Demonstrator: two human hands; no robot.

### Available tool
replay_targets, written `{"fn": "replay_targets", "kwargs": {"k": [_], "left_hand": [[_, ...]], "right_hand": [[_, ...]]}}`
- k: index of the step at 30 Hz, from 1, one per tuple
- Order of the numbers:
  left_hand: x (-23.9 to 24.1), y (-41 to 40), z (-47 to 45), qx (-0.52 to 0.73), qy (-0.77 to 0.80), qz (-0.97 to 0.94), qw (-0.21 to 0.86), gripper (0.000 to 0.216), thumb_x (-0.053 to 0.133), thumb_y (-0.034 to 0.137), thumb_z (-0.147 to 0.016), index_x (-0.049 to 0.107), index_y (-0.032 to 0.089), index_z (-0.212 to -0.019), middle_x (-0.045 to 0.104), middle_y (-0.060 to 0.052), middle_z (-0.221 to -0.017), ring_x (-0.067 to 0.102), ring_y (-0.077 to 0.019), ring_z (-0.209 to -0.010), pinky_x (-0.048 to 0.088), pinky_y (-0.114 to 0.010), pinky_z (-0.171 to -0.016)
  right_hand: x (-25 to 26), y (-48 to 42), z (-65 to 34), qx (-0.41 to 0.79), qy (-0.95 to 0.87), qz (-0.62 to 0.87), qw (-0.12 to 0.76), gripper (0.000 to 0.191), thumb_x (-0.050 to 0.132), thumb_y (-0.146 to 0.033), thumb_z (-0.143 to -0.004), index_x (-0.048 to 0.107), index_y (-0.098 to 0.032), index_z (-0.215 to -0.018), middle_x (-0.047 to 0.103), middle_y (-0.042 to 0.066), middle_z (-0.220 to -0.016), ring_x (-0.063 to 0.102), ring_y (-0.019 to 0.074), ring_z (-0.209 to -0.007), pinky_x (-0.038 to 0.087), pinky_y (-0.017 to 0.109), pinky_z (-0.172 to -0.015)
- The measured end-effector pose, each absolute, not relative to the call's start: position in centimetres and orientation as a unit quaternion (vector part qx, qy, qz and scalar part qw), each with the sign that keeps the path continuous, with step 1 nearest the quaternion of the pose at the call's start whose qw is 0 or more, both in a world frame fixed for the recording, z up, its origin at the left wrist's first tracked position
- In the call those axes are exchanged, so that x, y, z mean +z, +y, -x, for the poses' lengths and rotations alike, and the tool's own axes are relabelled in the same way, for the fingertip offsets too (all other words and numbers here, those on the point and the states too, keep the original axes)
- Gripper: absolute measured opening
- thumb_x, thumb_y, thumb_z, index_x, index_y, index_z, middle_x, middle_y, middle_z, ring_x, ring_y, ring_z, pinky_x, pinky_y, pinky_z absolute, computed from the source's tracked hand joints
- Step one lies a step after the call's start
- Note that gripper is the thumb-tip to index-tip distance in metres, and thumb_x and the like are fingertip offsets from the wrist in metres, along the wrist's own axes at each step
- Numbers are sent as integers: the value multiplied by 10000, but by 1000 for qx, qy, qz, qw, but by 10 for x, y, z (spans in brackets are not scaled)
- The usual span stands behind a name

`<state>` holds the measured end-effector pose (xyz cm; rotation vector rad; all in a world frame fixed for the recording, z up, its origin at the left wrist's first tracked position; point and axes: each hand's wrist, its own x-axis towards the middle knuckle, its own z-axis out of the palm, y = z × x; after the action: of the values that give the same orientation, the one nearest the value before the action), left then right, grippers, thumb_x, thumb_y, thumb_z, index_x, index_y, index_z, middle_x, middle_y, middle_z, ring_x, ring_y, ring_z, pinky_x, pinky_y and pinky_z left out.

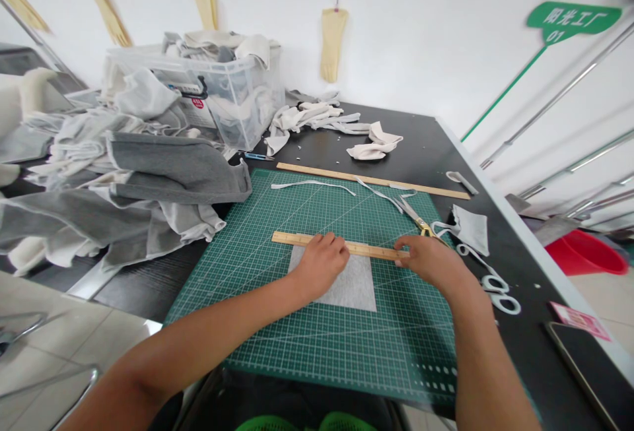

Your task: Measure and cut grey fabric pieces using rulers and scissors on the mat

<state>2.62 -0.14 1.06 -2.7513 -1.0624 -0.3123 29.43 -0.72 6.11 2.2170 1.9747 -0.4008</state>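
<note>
A short wooden ruler (372, 250) lies across the upper edge of a light grey fabric square (354, 289) on the green cutting mat (277, 345). My left hand (321, 265) presses on the ruler near its middle, fingers curled over it. At the ruler's right end, my right hand (433, 261) pinches it between thumb and fingers. Just beyond that hand are gold-handled scissors (415, 215), their handles partly hidden. Thin fabric strips (313, 183) rest on the mat's far part.
A longer wooden ruler (366, 179) spans the mat's far edge. Piled grey fabric (178, 170) and a clear bin (242, 101) occupy the left. White-handled scissors (502, 292), a fabric scrap (473, 230) and a phone (589, 368) lie on the right. Pale scraps (379, 142) sit behind.
</note>
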Motion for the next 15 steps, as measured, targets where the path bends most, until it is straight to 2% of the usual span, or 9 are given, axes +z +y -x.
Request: {"fn": "replay_targets", "kwargs": {"k": [15], "left_hand": [[12,-2,-27,-106,-362,922,84,190,505,87,-953,665,147,-1038,641,-72,-1002,580,-243,-936,470,-397,-742]], "right_hand": [[58,-7,-294,-112,671,-729,78,193,698,-319,-798,781,-317,-972,763,19,-861,688,224,-803,354,281,-610]]}}
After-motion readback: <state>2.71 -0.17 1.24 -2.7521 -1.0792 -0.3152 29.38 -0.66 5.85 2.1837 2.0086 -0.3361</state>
